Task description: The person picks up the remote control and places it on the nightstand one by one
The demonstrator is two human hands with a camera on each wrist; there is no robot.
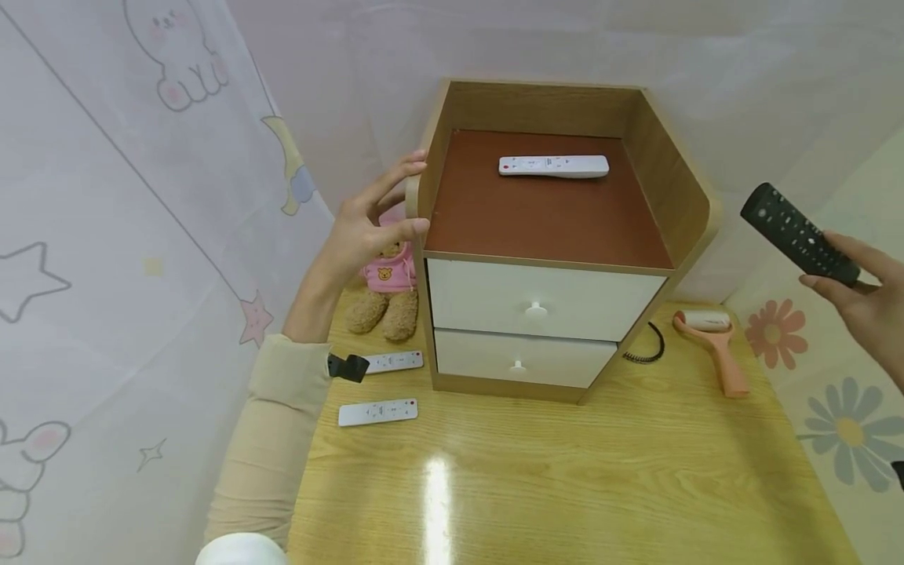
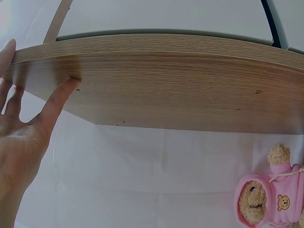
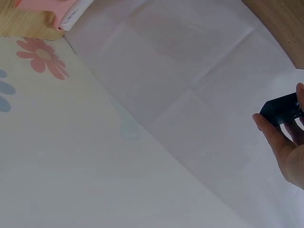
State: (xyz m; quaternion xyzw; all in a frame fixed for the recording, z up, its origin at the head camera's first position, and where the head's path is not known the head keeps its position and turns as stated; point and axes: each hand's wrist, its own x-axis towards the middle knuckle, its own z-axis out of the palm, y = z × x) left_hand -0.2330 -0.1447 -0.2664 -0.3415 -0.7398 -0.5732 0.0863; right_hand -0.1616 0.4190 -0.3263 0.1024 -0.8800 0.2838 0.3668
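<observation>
The yellow wood-grain table point(image 1: 537, 455) spreads under and in front of the cabinet point(image 1: 480, 306), a two-drawer piece whose raised rims close in its brown top at the back and both sides, probably so that things laid there cannot slide off except at the front. Just beside the cabinet's left side sits the teddy bear point(image 1: 388, 278), legs out in front, a pose that likely keeps it upright; whether its back leans on anything cannot be told. The left hand point(image 1: 363, 220) is at the cabinet's left rim, fingers spread and fairly straight, thumb apart from them, touching rather than clenching, perhaps to steady the cabinet. The right hand point(image 1: 878, 310) is well to the cabinet's right, its thumb and fingers pinching the black remote point(image 1: 798, 235) by the near end; this grip leaves most of the buttons uncovered. That remote is in the air, apart from the cabinet's right rim, its far end tilted up and toward it. Beyond the cabinet's right front corner lies the orange-handled roller point(image 1: 723, 353). One white remote point(image 1: 554, 165) lies crosswise, buttons up, on the cabinet's top; two more, the nearer white remote point(image 1: 377, 412) and the farther white remote point(image 1: 395, 362), lie roughly parallel to the cabinet's left, where they leave its drawer fronts unblocked. A black coiled cord point(image 1: 644, 359) curls by the cabinet's right side.
</observation>
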